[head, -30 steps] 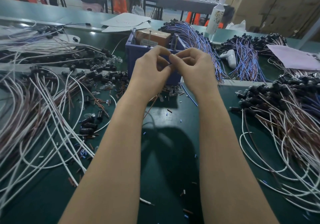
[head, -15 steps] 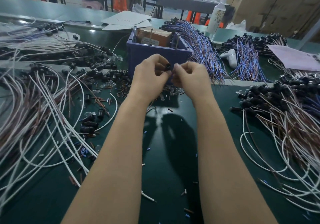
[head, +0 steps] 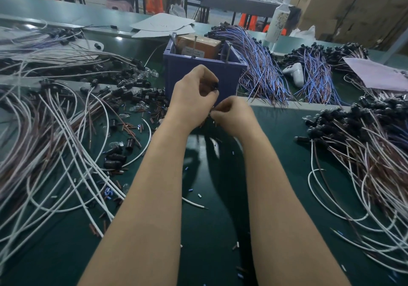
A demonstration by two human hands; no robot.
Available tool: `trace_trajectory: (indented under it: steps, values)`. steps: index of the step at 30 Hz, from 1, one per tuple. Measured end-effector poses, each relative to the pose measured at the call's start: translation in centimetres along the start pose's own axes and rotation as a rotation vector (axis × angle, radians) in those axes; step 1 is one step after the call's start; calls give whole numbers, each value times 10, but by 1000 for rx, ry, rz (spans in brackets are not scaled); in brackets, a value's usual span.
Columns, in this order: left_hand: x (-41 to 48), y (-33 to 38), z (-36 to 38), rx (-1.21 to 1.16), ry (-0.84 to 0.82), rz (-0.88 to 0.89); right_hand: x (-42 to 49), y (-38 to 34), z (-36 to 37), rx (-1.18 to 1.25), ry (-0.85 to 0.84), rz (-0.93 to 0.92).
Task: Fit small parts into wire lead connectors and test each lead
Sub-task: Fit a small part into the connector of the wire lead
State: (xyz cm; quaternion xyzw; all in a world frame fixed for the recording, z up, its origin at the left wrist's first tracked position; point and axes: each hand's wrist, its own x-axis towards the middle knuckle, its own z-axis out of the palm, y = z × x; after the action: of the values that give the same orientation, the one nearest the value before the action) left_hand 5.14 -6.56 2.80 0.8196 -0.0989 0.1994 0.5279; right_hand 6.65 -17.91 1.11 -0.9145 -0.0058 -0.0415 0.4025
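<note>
Left hand (head: pixel 194 93), frame centre, pinches one black connector (head: pixel 215 85), raised before the blue bin (head: pixel 230 73), probably so its opening stays reachable. Right hand (head: pixel 233 116) just below, fingers curled over small parts (head: pixel 157 111) strewn at the bin's foot, likely picking one; blurred, cannot tell if it holds any. Counts: two hands, one held connector, one bin; wire leads (head: pixel 364 153) on both sides too many to count.

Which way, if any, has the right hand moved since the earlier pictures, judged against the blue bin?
Yes. The right hand has dropped toward the person, from in front of the blue bin to the table at its base.
</note>
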Motion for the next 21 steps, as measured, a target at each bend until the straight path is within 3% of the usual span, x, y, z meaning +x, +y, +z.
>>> trace_trajectory:
  steps: [2,7,21]
  values:
    - [0,-1,0,7,4,4,1,-1,-12,248,59,6]
    - [0,0,1,21,2,4,-5,-16,-40,549,165,-176]
    - [-1,5,-2,78,-7,26,-10,-27,-45,290,237,-316]
